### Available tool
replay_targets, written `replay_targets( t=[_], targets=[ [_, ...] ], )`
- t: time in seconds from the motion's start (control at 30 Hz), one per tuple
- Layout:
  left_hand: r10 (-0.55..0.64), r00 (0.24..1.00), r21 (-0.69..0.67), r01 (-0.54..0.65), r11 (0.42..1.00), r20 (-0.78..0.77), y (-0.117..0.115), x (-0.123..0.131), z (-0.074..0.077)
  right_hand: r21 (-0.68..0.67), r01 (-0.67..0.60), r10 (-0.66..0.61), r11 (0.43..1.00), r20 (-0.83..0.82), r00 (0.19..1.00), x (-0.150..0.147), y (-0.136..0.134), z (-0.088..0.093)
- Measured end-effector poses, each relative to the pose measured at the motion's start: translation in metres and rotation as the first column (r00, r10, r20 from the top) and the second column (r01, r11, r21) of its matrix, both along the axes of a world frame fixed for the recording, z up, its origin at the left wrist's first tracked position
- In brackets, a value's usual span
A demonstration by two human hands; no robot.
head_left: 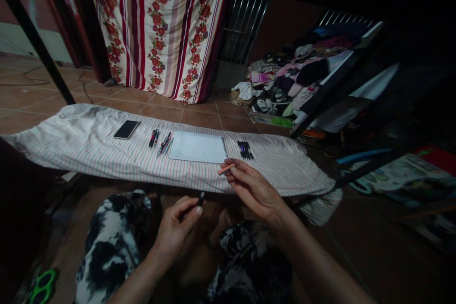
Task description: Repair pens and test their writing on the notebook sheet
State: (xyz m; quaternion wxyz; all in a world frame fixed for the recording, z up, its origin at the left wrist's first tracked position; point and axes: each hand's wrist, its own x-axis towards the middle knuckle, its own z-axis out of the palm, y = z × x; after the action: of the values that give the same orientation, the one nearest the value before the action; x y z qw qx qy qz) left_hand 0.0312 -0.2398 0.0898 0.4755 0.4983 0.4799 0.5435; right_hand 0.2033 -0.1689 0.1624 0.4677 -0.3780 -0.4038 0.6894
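Above my lap, my left hand (180, 218) pinches a small dark stick with a pale tip (201, 198); its exact kind is unclear. My right hand (249, 183) holds a short orange stick (226, 169) between thumb and fingers, at the near edge of the cloth-covered surface. Just beyond that hand lies an open spiral notebook (197, 147), its page pale with faint marks. Several pens (165, 144) lie left of the notebook, beside another small group of pens (153, 138). To its right are several dark pens (245, 150) in a row.
A striped cloth (96, 152) covers the low surface, with a phone (127, 129) at its left. Dark poles (39, 38) rise beside it. A flowered curtain (156, 33) hangs behind, and a heap of clothes (285, 80) sits back right. Green scissors-like handles (43, 286) show lower left.
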Motion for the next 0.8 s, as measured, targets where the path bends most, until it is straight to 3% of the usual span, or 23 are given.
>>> replay_targets(
  t=[0.23,0.47,0.7,0.8],
  targets=[
    [-0.017,0.997,-0.027,0.019,0.999,0.076,-0.01,-0.003,0.006,-0.046,-0.019,0.017,0.999,-0.024,1.0,-0.012,-0.015,0.006],
    [0.021,0.947,-0.138,0.025,0.99,0.321,-0.013,-0.004,0.001,0.018,0.003,-0.005,1.0,0.084,0.996,-0.023,-0.023,0.006],
    [0.004,0.924,-0.049,0.016,0.999,0.382,-0.014,-0.004,0.005,0.079,-0.031,0.02,0.996,0.136,0.991,-0.032,-0.028,0.013],
    [-0.01,0.941,-0.026,0.02,0.999,0.339,-0.015,-0.005,0.005,0.079,-0.041,0.028,0.996,0.151,0.988,-0.033,-0.029,0.014]
  ],
)
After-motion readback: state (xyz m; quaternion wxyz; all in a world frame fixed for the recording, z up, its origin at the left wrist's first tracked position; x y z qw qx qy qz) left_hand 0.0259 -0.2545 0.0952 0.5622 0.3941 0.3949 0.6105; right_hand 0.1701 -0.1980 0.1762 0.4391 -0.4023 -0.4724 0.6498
